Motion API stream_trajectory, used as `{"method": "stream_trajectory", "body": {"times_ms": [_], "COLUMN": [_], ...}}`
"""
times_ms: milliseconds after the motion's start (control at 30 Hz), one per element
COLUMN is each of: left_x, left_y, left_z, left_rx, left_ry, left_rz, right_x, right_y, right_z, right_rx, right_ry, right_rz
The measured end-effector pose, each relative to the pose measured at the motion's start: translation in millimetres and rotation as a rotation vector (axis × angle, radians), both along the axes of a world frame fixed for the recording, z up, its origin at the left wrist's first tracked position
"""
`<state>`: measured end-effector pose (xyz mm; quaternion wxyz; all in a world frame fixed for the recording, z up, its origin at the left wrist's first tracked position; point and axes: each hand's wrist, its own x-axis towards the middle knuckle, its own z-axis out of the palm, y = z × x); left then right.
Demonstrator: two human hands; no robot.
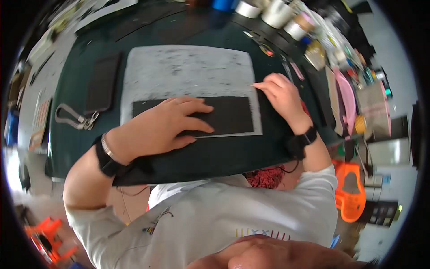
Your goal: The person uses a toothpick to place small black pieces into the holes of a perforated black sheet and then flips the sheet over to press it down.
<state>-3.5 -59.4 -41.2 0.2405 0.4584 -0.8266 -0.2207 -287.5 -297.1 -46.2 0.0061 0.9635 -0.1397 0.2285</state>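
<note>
My left hand [165, 121] lies flat with its fingers apart on a dark, rectangular piece of sheet material [230, 115]. Under that piece is a pale grey, scuffed board [190, 67] with dark marks, its lower edge just showing below the dark sheet. My right hand [283, 96] is raised just past the board's right edge, thumb and fingertips pinched together. A thin, light tip seems to stick out from the pinch toward the board, too small to name. The palm side of the left hand is hidden.
A dark phone-like slab [102, 83] and a grey strap with a metal clasp [74, 117] lie left of the board on the dark green table mat [85, 154]. White rolls [277, 13], tools and pink material [345, 101] crowd the back right. An orange stool [350, 190] stands lower right.
</note>
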Motion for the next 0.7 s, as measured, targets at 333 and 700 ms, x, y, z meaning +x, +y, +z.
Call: {"method": "stream_trajectory", "body": {"times_ms": [333,700], "left_x": [-6.1,-6.9], "left_y": [9.0,8.5], "left_z": [11.9,13.6], "left_rx": [0.074,0.075], "left_ry": [-0.031,-0.063], "left_rz": [0.047,0.059], "right_x": [-18.9,3.0], "right_y": [-1.4,1.7], "right_z": [3.2,-6.7], "right_rx": [-0.007,0.058], "right_ry": [0.016,-0.074], "right_rz": [0.015,0.023]}}
